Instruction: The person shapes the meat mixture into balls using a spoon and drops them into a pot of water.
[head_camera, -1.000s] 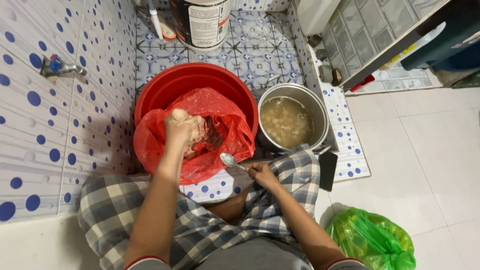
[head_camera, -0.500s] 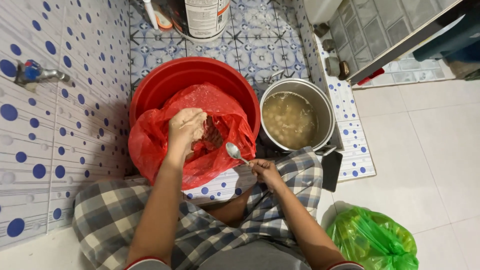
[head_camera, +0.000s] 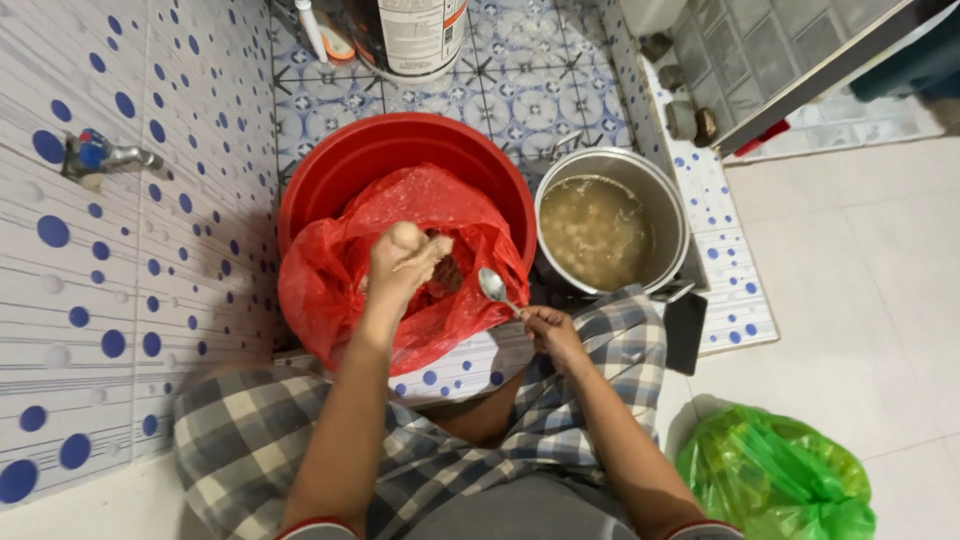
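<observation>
My left hand (head_camera: 405, 262) is closed around a dark wet lump (head_camera: 447, 272) over the red bag (head_camera: 420, 262) in the red basin (head_camera: 340, 170), my right hand (head_camera: 548, 330) pinches a spoon (head_camera: 495, 288) just right of it, and I judge a slippery grip could drop scraps onto my checked shorts (head_camera: 250, 440).

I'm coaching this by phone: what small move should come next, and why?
Probably bring the spoon in the right hand up to the brownish piece that the left hand holds over the red bag. The spoon's bowl looks empty and sits just beside the piece.
</observation>
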